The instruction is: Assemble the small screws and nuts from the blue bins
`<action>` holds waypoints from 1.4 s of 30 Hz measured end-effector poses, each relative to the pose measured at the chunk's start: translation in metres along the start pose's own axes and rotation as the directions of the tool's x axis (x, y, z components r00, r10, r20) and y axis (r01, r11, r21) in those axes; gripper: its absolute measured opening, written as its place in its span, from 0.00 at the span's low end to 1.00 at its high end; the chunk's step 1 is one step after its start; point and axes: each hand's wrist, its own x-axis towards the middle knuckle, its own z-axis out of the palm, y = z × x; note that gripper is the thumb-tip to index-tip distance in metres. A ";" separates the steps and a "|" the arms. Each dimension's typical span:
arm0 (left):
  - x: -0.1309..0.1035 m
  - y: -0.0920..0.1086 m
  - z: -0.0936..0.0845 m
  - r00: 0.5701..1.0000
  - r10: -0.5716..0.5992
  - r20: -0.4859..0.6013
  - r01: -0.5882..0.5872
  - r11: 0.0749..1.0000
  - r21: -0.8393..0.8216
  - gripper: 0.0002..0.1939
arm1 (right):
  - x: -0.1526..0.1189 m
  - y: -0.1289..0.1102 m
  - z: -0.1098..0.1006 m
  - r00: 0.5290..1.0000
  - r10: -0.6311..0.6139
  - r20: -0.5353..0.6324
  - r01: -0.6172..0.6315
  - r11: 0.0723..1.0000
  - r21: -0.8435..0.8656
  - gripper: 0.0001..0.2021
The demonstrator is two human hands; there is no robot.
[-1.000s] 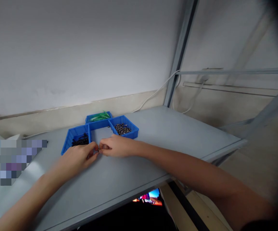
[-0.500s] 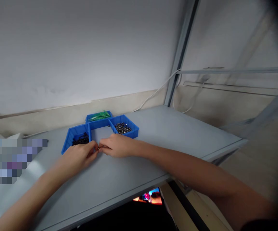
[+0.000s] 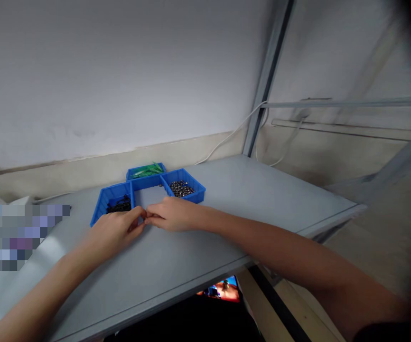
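The tiny part (image 3: 144, 219) was between our fingertips, low over the bench (image 3: 177, 266), just in front of the gap between two blue bins; our left hand (image 3: 116, 228) was pinched closed on it, and our right hand (image 3: 172, 213) seemed to pinch its other side; it was too small for us to tell its shape. We judged that we were partway through with this one piece, as both hands were busy on it; plenty of black bits (image 3: 120, 205) lay loose in the left bin (image 3: 101, 203), lots of shiny metal bits (image 3: 181, 188) lay in the right bin (image 3: 199, 195), and green strips (image 3: 151, 170) lay in the back bin (image 3: 147, 182); one small dark bit (image 3: 160, 185) sat between the bins; we could not tell how many pieces were done.

The bench was grey, flat and smooth, with a bright shine at its left; behind it stood a wall (image 3: 120, 71), white on top and cream below; a grey metal post (image 3: 267, 76) rose at the far corner, with a white cord (image 3: 223, 145) hanging near it; a bright screen (image 3: 227, 289) glowed below the front edge.
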 end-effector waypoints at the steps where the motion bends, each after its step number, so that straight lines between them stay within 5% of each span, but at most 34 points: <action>1: 0.000 0.000 0.000 1.000 -0.001 0.000 0.001 1.000 0.011 0.11 | 0.000 0.000 0.000 1.000 0.002 -0.004 -0.002 1.000 0.013 0.13; 11: 0.001 0.001 -0.002 0.999 -0.040 -0.022 0.041 0.998 0.052 0.15 | 0.000 0.006 0.001 1.000 0.017 0.006 -0.018 0.997 0.072 0.09; 25: 0.002 0.000 0.000 0.998 -0.056 0.020 0.055 0.998 0.030 0.15 | 0.000 0.003 0.006 1.000 0.006 -0.007 -0.008 0.953 -0.304 0.14; 42: 0.001 -0.002 0.002 0.999 -0.023 0.036 0.021 0.997 0.068 0.19 | 0.000 0.002 0.006 0.999 0.010 -0.052 -0.028 0.937 -0.348 0.16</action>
